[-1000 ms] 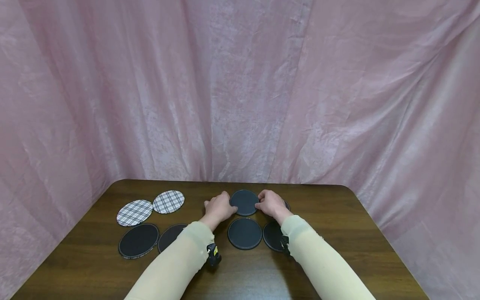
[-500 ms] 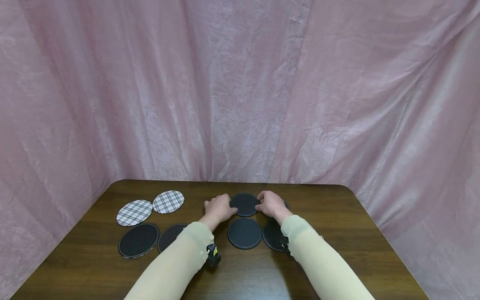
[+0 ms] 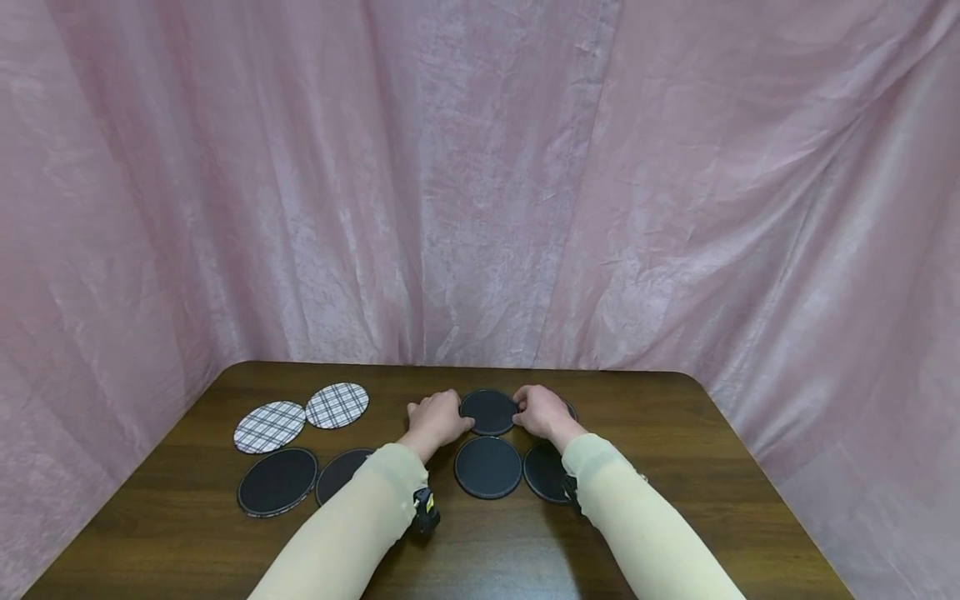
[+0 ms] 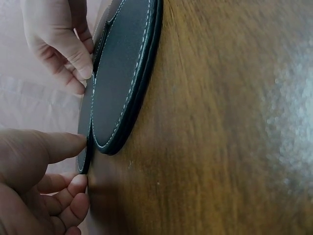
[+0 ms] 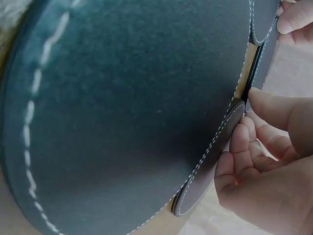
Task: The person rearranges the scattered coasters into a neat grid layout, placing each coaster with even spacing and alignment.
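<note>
A round black coaster [image 3: 488, 412] with a stitched edge lies at the back of the middle group, between my two hands. My left hand [image 3: 437, 418] pinches its left edge, the thumb [image 4: 71, 147] above and the curled fingers below. At the opposite edge, my right hand [image 3: 545, 413] pinches with thumb and fingers. Directly in front of it lies another black coaster [image 3: 487, 468], whose pale stitching shows in the left wrist view. To the right are a black coaster [image 3: 544, 473], partly behind the right sleeve, and one more coaster [image 3: 573, 411], mostly hidden by the right hand.
On the left of the wooden table [image 3: 645, 533], two white plaid coasters [image 3: 270, 427] lie behind two black ones [image 3: 277, 482]; the left sleeve covers part of one. A pink curtain [image 3: 480, 183] hangs behind the table's far edge.
The far edge of the pinched coaster has come down toward the table, so it now lies flatter. Both hands have stayed nearly in place at its sides.
</note>
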`<state>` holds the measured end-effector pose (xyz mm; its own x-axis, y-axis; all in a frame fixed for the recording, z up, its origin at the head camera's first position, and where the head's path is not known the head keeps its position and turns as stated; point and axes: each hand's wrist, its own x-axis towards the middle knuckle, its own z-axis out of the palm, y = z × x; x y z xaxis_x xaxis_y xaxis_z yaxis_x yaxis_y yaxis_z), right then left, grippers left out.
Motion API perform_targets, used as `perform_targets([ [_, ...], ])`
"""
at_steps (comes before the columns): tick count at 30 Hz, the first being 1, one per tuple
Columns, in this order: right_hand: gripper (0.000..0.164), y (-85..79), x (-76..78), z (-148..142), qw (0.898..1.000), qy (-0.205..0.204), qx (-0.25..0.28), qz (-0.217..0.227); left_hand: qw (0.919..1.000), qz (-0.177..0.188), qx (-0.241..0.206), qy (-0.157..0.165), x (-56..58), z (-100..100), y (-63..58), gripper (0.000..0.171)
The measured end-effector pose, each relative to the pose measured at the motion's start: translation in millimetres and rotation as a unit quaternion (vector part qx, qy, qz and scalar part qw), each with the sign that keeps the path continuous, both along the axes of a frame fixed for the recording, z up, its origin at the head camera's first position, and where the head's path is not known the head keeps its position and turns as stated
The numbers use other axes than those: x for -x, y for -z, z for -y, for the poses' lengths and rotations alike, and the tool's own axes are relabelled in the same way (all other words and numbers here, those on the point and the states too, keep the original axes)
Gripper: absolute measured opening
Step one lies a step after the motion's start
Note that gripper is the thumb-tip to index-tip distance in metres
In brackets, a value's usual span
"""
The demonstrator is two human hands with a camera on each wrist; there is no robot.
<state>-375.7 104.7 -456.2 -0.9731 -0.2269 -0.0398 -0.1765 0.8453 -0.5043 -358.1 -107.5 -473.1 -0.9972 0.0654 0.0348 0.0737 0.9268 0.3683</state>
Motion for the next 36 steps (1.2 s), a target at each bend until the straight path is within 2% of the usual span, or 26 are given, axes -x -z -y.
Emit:
perform_targets([
  [1, 0.033, 0.5, -0.6, 0.3, 1.000, -0.001, -0.002, -0.003, 0.9999, 0.011, -0.002, -0.004, -6.7, -1.6, -9.1, 0.041],
  [2, 0.033, 0.2, -1.7, 0.4, 1.000, -0.002, -0.005, -0.006, 0.9999, 0.011, -0.001, -0.003, -8.3, -2.0, -10.4, 0.042],
  [16, 0.037, 4.6, -9.7, -0.9, 0.999, -0.022, -0.016, -0.040, 0.9999, 0.001, -0.007, 0.009, -15.5, 1.1, -17.8, 0.043],
  [27, 0.041, 3.4, -18.8, -4.3, 0.998, -0.039, -0.001, -0.049, 0.9989, -0.030, 0.031, 0.018, -29.3, 11.5, -28.2, 0.051],
  [30, 0.042, 3.6, -23.0, -3.8, 0.996, -0.042, -0.012, -0.077, 0.9978, -0.037, 0.048, 0.026, -34.2, 17.2, -30.8, 0.053],
  [32, 0.045, 16.3, -16.3, -5.9, 0.992, -0.052, -0.026, -0.116, 0.9969, -0.042, 0.059, 0.031, -38.1, 22.0, -31.0, 0.054],
  [36, 0.048, 16.0, -24.6, 1.3, 0.986, -0.068, -0.033, -0.146, 0.9955, -0.048, 0.073, 0.036, -47.9, 34.1, -31.5, 0.056],
])
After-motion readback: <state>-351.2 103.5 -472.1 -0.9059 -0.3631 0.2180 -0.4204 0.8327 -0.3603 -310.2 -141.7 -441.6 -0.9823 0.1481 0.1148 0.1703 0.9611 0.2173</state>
